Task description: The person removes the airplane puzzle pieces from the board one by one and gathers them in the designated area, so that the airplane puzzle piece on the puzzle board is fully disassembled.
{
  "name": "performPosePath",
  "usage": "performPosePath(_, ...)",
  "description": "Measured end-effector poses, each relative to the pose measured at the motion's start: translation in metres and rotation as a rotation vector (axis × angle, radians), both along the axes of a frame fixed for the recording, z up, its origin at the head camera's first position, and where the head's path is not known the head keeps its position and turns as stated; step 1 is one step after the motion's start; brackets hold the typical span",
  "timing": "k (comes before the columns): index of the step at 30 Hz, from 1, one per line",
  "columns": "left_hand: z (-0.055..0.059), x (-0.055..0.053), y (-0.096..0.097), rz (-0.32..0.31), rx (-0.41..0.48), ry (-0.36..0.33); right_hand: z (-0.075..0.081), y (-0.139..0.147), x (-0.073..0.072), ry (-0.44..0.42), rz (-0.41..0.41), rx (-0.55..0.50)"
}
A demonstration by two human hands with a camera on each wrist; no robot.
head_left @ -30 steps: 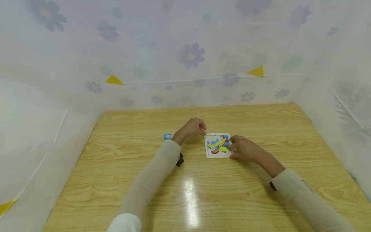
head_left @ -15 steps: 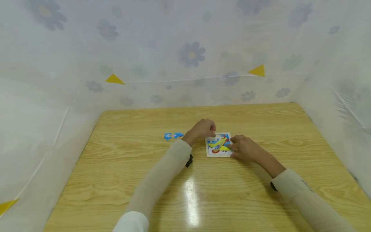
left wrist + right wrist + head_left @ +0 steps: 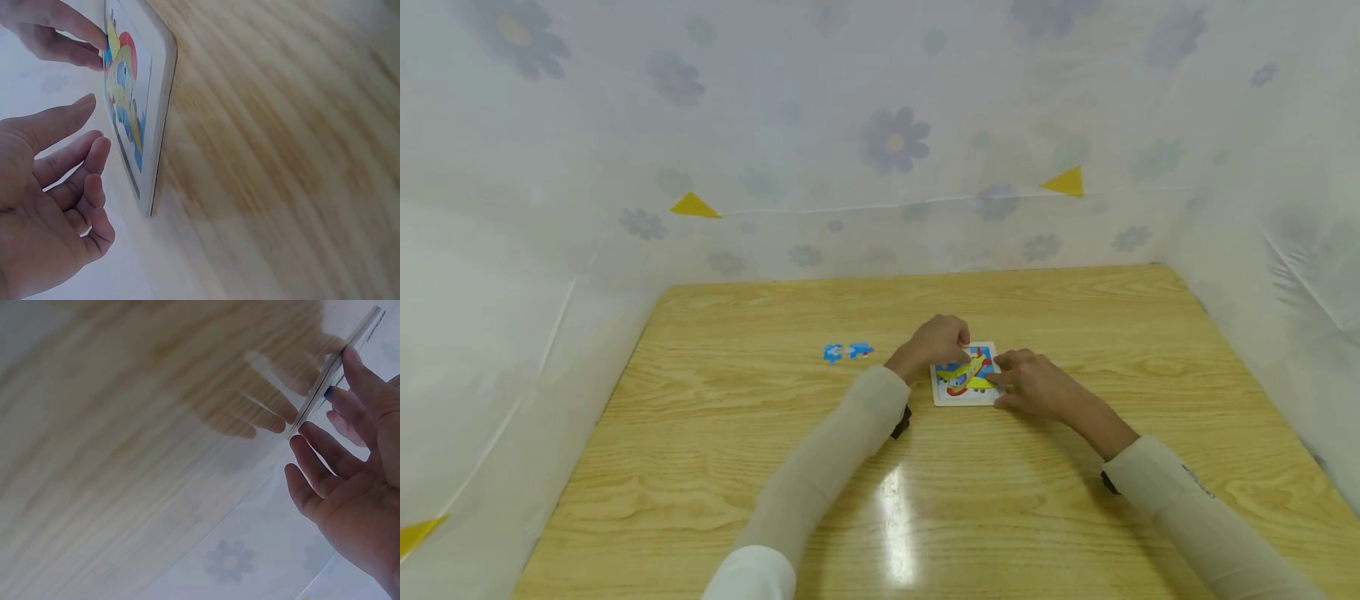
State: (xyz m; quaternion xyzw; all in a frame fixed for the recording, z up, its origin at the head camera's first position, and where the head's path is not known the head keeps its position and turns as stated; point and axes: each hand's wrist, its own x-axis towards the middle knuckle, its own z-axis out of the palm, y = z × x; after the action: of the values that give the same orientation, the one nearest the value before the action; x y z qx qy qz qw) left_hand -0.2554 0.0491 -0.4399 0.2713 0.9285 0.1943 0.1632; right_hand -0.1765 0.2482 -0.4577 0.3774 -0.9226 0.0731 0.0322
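Observation:
A square jigsaw puzzle board [image 3: 967, 400] with a white frame and a yellow airplane picture lies on the table. My right hand [image 3: 1033, 385] holds its right side: thumb and fingers lie along the edge, one fingertip on the picture. My left hand [image 3: 938, 340] is over the upper left part of the board and hides some of it. In the left wrist view, the left thumb and bent fingers [image 3: 97, 187] stand apart with nothing visible between them. Two loose blue puzzle pieces, one at the left [image 3: 832, 353] and one beside it [image 3: 860, 350], lie left of the board.
The wood-grain table [image 3: 700, 467] reaches to a pale flowered curtain [image 3: 820, 150] behind and at both sides. Yellow triangles, one of them a flag [image 3: 696, 206], mark the curtain. Light reflects off the tabletop in front of the board.
My left hand has moved right, from the board's upper left corner to over its upper part, uncovering the loose pieces. The right hand has stayed at the board's right edge.

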Motion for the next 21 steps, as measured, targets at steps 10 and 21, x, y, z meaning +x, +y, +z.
performPosePath(10,-0.007,0.004,0.007,0.031,0.005,-0.034,-0.001,0.0,0.001,-0.021,-0.002,-0.018)
performPosePath(21,-0.007,0.009,0.015,0.061,-0.046,0.016,0.001,0.0,0.002,-0.026,-0.012,-0.032)
